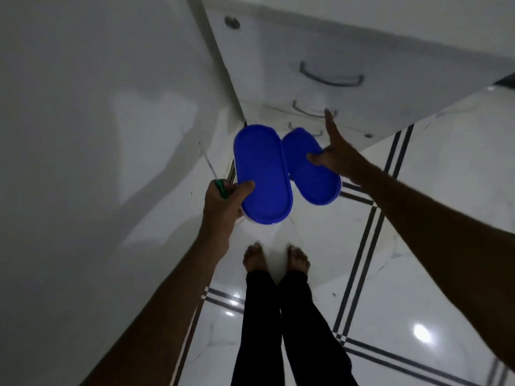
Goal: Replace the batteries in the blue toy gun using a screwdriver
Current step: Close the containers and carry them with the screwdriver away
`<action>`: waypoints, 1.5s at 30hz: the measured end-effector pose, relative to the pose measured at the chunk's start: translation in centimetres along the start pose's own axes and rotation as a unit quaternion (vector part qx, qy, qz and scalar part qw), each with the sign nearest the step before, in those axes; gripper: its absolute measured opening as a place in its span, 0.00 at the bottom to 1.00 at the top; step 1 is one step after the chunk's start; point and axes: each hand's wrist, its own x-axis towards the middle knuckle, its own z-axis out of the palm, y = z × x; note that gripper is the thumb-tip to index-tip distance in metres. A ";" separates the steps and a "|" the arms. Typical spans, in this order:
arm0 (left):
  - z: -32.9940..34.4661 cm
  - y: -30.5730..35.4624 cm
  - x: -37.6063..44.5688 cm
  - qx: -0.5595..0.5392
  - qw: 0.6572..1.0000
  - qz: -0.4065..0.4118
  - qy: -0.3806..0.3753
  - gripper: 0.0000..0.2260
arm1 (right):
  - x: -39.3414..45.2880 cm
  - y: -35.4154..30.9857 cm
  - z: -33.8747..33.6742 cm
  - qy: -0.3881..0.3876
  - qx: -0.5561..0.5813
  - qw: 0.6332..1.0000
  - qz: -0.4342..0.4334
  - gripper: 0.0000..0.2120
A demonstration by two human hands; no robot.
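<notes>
Head view, dim light. Person standing barefoot on a glossy white tiled floor (434, 218) with dark double stripes, facing a white drawer unit (320, 51) with curved metal handles.

Left hand (223, 201): fingers curled round a screwdriver (216, 176), green handle in the fist, thin shaft pointing up and far-left. Same hand also holds a blue-lidded box (262, 168), thumb pressed on the near end of the lid; a white base shows just under the lid's near rim.

Right hand (337, 154): thumb lies on top of a second blue-lidded box (309, 168), just right of the first, the two lids touching or nearly so. Index finger sticks out straight toward the drawer handles; other fingers are hidden under the box, so their grip cannot be told.

Toy gun: not seen in this view. Batteries: none visible.
</notes>
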 end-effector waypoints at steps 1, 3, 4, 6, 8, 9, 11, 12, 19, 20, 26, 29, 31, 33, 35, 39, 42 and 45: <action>0.1 -0.3 0.8 0.000 1.000 0.000 0.005 0.11 | 1.0 0.3 -0.3 0.007 -0.005 1.000 -0.002 0.49; 0.2 -0.9 2.1 0.009 1.000 -0.003 0.010 0.10 | 2.5 1.3 -0.4 0.020 -0.010 1.000 0.001 0.46; 0.2 -1.0 2.5 0.012 1.000 -0.002 0.010 0.10 | 3.0 1.6 -0.4 0.032 -0.009 0.999 0.001 0.43; 0.4 -0.9 3.0 0.016 1.000 0.001 0.009 0.09 | 3.7 1.4 -0.2 0.058 -0.009 0.998 0.004 0.37; 0.4 -1.0 3.0 0.024 1.000 0.005 0.006 0.09 | 3.7 1.2 0.0 0.060 -0.013 0.998 0.011 0.33; 0.4 -0.9 2.9 0.026 1.000 0.011 0.002 0.09 | 3.2 0.9 0.1 0.058 -0.021 0.998 0.010 0.32; 0.0 -0.6 2.5 0.031 0.999 0.012 -0.010 0.10 | 1.8 1.0 0.8 0.048 -0.042 0.998 0.011 0.30; -0.3 -0.5 2.4 0.032 0.999 0.008 -0.014 0.10 | 0.8 1.2 1.3 0.043 -0.051 0.998 0.010 0.29; -3.7 -1.0 0.0 0.033 0.999 -0.021 -0.030 0.12 | -6.2 2.8 7.5 0.001 -0.015 0.998 0.065 0.27; -4.5 -1.4 -0.6 0.042 0.998 -0.023 -0.034 0.15 | -7.3 3.1 8.6 -0.004 -0.012 0.998 0.068 0.27; -8.8 -3.6 -4.3 0.064 0.995 -0.051 -0.050 0.23 | -12.0 4.0 13.4 -0.003 0.013 0.995 0.095 0.28; -9.8 -4.2 -5.9 0.059 0.996 -0.054 -0.049 0.24 | -13.6 4.5 14.7 -0.018 0.023 0.994 0.108 0.29; -10.0 -4.3 -6.6 0.057 0.996 -0.050 -0.053 0.24 | -14.4 4.7 15.3 -0.027 0.023 0.993 0.109 0.30; -9.8 -3.9 -6.9 0.055 0.996 -0.044 -0.060 0.23 | -15.2 4.8 15.6 -0.032 0.029 0.993 0.108 0.30; -9.2 -3.2 -7.0 0.051 0.996 -0.028 -0.066 0.21 | -16.1 4.6 15.5 -0.033 0.033 0.993 0.109 0.30; -7.7 -1.2 -6.2 0.042 0.997 0.003 -0.069 0.14 | -19.5 4.7 14.4 -0.036 0.032 0.993 0.104 0.33; -6.2 0.5 -4.9 0.050 0.996 0.023 -0.073 0.15 | -22.8 3.9 12.2 -0.030 0.070 0.992 0.103 0.30; -5.0 1.5 -3.3 0.059 0.995 0.036 -0.076 0.09 | -25.5 1.8 9.1 0.004 0.177 0.980 0.088 0.25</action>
